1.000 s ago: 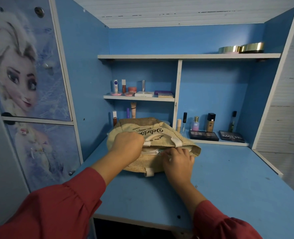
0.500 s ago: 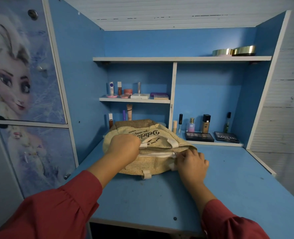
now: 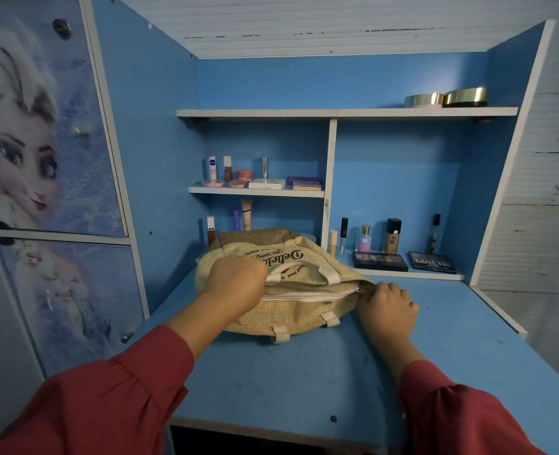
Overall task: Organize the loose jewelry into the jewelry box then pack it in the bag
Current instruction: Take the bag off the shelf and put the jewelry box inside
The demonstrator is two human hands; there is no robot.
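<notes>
Fingers (image 3: 375,289) pinching zipper (image 3: 358,290) at bag (image 3: 304,310) edge — desk (image 3: 304,382) front bare

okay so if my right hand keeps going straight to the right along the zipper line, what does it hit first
Probably nothing soon. The right hand sits at the zipper's right end on the bag, and beyond it lies only bare blue desk up to the raised white edge strip. Depth is hard to judge.

Loose red sleeves (image 3: 114,399), gathered at the cuffs, cover both forearms.
</notes>
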